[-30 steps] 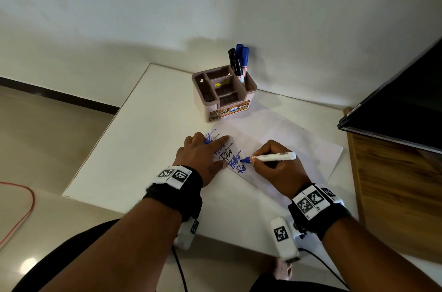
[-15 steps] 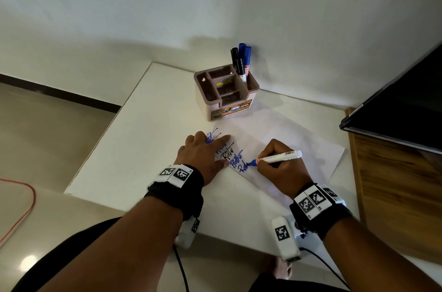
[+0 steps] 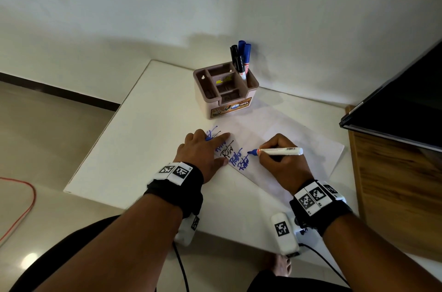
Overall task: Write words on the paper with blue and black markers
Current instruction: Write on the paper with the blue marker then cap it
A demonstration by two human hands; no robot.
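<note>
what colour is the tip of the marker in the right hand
Blue. The marker has a white barrel and a blue tip, clearest in the head view.

The left hand (image 3: 203, 150) lies flat, palm down, on the near-left corner of the paper (image 3: 287, 129), fingers straight and spread. The right hand (image 3: 282, 162) rests over the paper's near edge, fingers and thumb curled round a blue marker (image 3: 279, 151) whose tip points toward the left hand. Both forearms reach in from below the paper, each wrist in a black band.
</note>
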